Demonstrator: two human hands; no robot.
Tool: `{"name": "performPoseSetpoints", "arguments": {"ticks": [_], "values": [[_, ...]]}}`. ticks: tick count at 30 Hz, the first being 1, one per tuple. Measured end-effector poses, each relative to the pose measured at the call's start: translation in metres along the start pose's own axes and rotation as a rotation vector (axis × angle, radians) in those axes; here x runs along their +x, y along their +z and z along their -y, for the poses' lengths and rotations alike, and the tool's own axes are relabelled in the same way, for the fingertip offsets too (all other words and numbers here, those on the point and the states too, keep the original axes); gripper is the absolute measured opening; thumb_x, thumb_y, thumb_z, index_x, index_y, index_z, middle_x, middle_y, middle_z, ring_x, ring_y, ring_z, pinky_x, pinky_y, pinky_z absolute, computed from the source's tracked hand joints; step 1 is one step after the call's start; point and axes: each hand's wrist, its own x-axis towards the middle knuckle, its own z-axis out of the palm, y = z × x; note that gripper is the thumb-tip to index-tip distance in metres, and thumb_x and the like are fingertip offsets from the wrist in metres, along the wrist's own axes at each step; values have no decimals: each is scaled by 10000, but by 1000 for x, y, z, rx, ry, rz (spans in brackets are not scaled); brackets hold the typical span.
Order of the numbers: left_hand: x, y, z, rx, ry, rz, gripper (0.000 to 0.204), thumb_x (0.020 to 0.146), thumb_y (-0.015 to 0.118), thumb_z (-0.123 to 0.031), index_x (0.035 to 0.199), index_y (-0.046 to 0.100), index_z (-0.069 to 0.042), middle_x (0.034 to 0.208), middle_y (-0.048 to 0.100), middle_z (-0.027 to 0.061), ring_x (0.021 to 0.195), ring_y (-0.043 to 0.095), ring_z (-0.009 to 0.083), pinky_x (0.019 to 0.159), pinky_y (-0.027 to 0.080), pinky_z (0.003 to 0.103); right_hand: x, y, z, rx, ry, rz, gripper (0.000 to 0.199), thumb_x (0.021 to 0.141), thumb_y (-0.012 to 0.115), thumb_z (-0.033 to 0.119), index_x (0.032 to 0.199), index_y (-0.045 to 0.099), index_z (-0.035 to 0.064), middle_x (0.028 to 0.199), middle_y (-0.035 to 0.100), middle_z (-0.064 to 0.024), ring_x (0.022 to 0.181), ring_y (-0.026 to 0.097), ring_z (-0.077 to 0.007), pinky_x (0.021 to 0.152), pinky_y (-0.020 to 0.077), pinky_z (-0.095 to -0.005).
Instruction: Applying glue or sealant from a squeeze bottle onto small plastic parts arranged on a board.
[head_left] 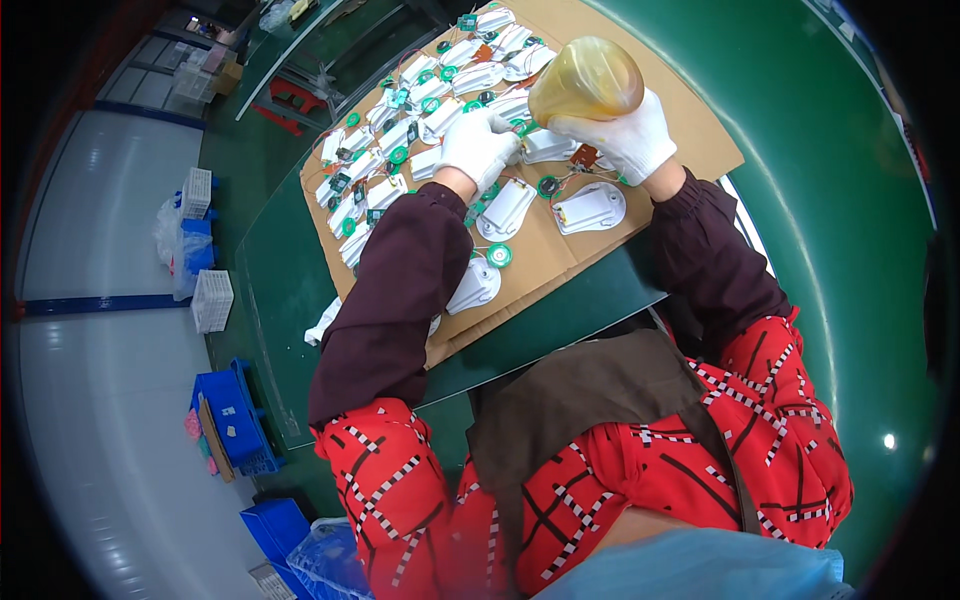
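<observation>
My right hand (636,138), in a white glove, is wrapped round a translucent yellowish bottle (586,80), tilted with its rounded end toward me. Its tip is hidden behind it and my hand. My left hand (478,150), also gloved, has its fingers curled together low over the white plastic housings; what they hold, if anything, is hidden. Close to both hands lies a white housing (548,147) with wires. Nearer to me are another white housing (590,208), a third housing (507,209) and a round green-rimmed part (499,255).
Several more housings with wires and small green boards cover the brown cardboard (540,275) on the green table (500,345). A crumpled white item (322,322) lies at the table's left. Blue bins (228,420) and a white crate (212,301) stand on the floor at left.
</observation>
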Motion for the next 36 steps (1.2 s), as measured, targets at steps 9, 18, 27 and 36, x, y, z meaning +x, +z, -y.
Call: {"name": "performPoseSetpoints", "arguments": {"ticks": [9, 18, 27, 36], "values": [[8, 0, 10, 80, 52, -9, 173, 733, 586, -63, 853, 562, 60, 782, 620, 113, 659, 626, 164, 620, 519, 256, -6, -4, 18, -28, 54, 50, 480, 628, 773, 131, 1036, 548, 17, 948, 614, -55, 834, 582, -123, 738, 483, -268], [9, -1, 11, 181, 93, -23, 163, 722, 597, -82, 816, 578, 51, 737, 627, 103, 646, 624, 150, 601, 511, 250, -11, -7, 9, 13, 21, 88, 511, 608, 790, 118, 1037, 535, 9, 967, 606, -61, 853, 576, -124, 751, 480, -269], [4, -3, 6, 118, 57, -5, 160, 720, 599, -102, 797, 586, 38, 722, 629, 100, 632, 616, 141, 601, 504, 240, -16, -7, 7, 125, 77, 72, 434, 633, 780, 163, 982, 568, 16, 884, 629, -41, 763, 587, -100, 677, 495, -248], [6, -2, 7, 91, 28, 17, 148, 727, 593, -83, 807, 580, 41, 727, 627, 102, 634, 619, 138, 595, 506, 230, -20, -10, 19, 174, 242, 98, 380, 659, 755, 140, 964, 575, 3, 800, 628, -60, 650, 600, -92, 580, 501, -232]]}}
